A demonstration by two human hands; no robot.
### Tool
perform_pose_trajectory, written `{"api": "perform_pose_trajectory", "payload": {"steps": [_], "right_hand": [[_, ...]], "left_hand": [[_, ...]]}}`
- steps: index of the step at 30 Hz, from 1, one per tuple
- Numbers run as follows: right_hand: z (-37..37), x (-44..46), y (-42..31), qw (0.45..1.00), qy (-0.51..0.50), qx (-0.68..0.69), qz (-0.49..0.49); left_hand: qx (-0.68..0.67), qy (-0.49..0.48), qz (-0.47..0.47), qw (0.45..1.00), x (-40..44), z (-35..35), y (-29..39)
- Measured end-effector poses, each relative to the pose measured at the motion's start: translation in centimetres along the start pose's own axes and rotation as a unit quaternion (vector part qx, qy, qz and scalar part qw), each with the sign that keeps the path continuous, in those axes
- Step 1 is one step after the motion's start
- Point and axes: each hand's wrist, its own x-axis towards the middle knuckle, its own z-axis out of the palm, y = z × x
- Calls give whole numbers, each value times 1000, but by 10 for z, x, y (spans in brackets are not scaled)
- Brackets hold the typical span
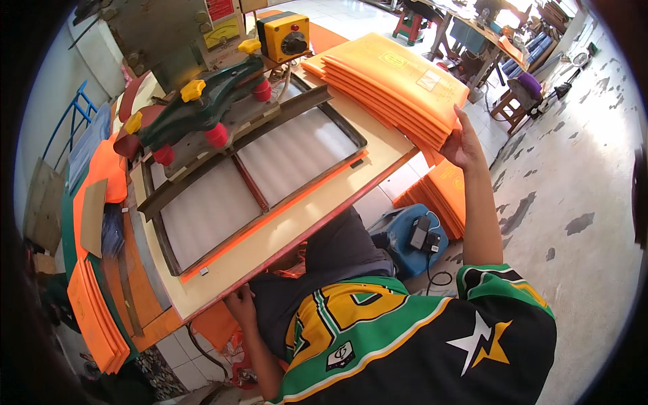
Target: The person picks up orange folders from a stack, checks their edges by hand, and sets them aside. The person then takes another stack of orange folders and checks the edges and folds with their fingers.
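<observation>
My right hand [464, 143] is at the near right corner of a stack of orange folders [398, 74], its thumb up along the edge and its other fingers curled at the side. The stack lies on the right end of a cream board [351, 182]. My left hand [241, 304] is low at the board's front edge, its fingers bent and partly hidden. On the board, a dark metal frame [263, 206] with a red-brown middle bar surrounds two whitish panels [297, 152]. A strip of orange sheet [236, 252] shows beneath the frame's near side.
A machine head with a green arm [202, 104] and red knobs stands over the frame, beside a yellow control box [283, 37]. More orange folders [98, 317] lie at the left. Below right are another orange stack [435, 196] and a blue container [412, 239] with a black adapter.
</observation>
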Motion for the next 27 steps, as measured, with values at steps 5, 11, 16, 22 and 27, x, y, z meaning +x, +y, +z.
{"api": "perform_pose_trajectory", "payload": {"steps": [5, 11, 16, 22, 27], "right_hand": [[-4, 25, 8, 990, -36, 121, -66], [-5, 41, 7, 991, -25, 95, -93], [-14, 53, 18, 985, -38, 118, -122], [-6, 44, 40, 969, -18, 155, -192], [-21, 32, 44, 948, -2, 192, -252]], "left_hand": [[-31, 10, 18, 999, -1, 0, -1], [-9, 9, 19, 1000, -3, -2, -3], [-25, 7, 1, 1000, -2, -1, 4], [7, -5, -6, 1000, -3, -2, 3], [-33, -8, -34, 999, -8, -2, 12]]}}
